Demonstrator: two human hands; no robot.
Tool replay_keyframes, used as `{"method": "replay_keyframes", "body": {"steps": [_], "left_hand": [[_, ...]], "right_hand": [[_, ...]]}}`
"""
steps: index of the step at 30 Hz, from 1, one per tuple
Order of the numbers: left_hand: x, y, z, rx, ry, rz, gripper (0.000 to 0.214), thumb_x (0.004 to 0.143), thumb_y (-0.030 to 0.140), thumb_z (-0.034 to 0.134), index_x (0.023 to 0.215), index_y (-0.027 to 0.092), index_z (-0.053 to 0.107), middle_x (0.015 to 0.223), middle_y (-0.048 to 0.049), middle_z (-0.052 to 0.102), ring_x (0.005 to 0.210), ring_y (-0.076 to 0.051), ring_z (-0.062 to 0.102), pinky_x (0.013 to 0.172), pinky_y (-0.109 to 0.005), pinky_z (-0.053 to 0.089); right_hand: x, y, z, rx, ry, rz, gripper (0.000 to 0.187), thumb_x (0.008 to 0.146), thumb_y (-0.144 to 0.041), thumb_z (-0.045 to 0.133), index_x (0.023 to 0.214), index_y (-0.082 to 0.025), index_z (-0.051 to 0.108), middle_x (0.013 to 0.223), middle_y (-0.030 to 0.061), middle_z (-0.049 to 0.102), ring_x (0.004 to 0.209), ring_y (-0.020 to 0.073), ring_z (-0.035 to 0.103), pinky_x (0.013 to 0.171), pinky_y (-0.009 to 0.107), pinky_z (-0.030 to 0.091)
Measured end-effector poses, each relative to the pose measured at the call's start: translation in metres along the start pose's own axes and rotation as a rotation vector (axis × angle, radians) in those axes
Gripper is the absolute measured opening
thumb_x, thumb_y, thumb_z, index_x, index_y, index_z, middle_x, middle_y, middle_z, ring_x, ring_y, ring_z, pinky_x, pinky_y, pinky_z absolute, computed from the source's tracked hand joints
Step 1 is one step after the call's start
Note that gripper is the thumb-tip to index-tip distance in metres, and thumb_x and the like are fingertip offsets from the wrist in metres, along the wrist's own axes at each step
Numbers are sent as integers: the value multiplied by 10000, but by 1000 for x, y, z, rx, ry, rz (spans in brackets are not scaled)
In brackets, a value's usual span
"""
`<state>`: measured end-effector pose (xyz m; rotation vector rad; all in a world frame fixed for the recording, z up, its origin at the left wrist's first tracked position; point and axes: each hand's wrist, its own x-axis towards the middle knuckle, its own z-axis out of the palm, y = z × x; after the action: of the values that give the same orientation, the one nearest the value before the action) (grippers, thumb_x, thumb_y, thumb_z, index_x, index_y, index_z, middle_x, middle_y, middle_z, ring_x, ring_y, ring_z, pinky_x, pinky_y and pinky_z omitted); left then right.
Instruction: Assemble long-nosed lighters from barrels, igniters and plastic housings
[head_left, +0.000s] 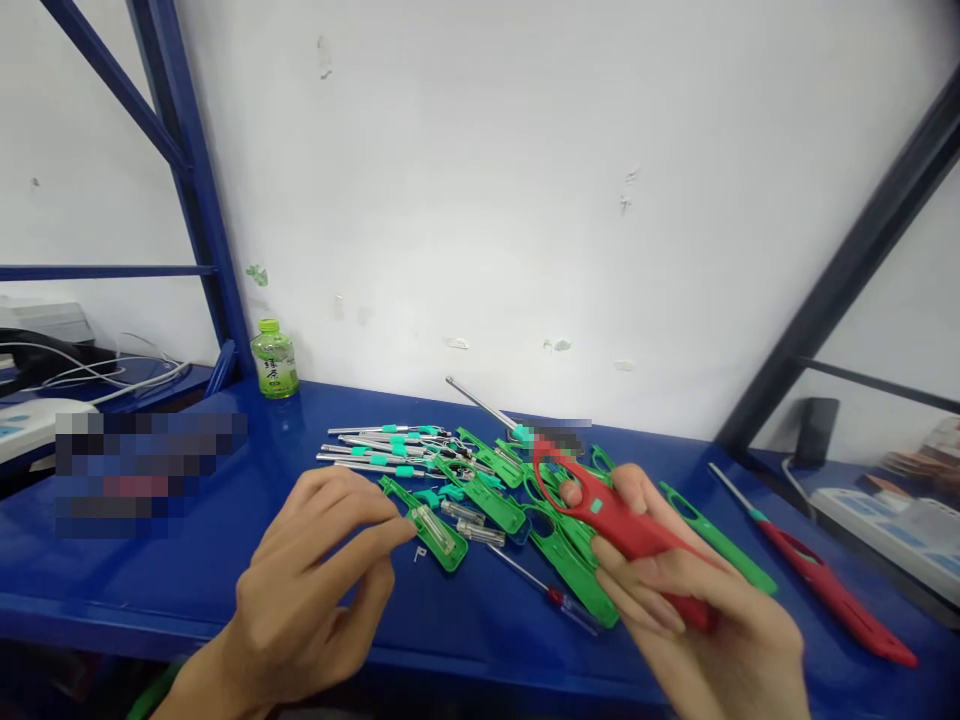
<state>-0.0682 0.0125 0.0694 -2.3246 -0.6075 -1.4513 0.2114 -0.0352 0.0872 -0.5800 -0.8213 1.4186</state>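
My right hand (705,620) is closed around the red handle of a long-necked utility lighter (637,530). Its metal tube points up and to the left, with a turquoise collar at the base. My left hand (315,580) is half curled and holds nothing that I can see; thumb and index finger are apart. The index fingertip hovers at a green lighter handle half (450,560) with a clear fuel tank (433,528) lying in it; contact is uncertain. Other green handle halves (570,570) and loose clear tanks (480,532) lie between my hands.
Behind lie several metal lighter tubes (375,465) with turquoise parts. A screwdriver (555,597) rests near the front edge. Another red lighter (832,590) lies at right. A green tea bottle (274,360) stands by the wall. Blue frame posts (184,180) rise at the sides.
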Motion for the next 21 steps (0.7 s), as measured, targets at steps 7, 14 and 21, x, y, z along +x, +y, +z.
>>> {"method": "replay_keyframes", "body": {"steps": [7, 14, 21], "left_hand": [[1, 4, 3, -33, -26, 2, 314, 885, -103, 541, 1005, 159, 667, 868, -43, 684, 813, -174, 616, 796, -389, 512], [-6, 9, 5, -10, -105, -83, 466, 929, -39, 555, 1315, 202, 654, 1270, -105, 678, 1229, -265, 601, 1047, -454, 491], [-6, 12, 7, -21, -359, -44, 382, 1080, 320, 535, 1441, 202, 579, 1232, -100, 740, 1118, -254, 700, 1005, -395, 537]], "right_hand": [[-2, -1, 1, -17, 26, -10, 280, 763, -103, 704, 992, -255, 651, 615, -67, 417, 511, 93, 210, 484, 211, 289], [3, 5, -12, -227, -136, 204, 515, 789, -175, 676, 1299, -247, 651, 563, -44, 551, 451, 93, 416, 476, 221, 284], [3, 19, 1, -481, -349, 334, 604, 843, -259, 804, 1403, -366, 608, 1139, 8, 739, 535, 54, 646, 470, 164, 392]]}}
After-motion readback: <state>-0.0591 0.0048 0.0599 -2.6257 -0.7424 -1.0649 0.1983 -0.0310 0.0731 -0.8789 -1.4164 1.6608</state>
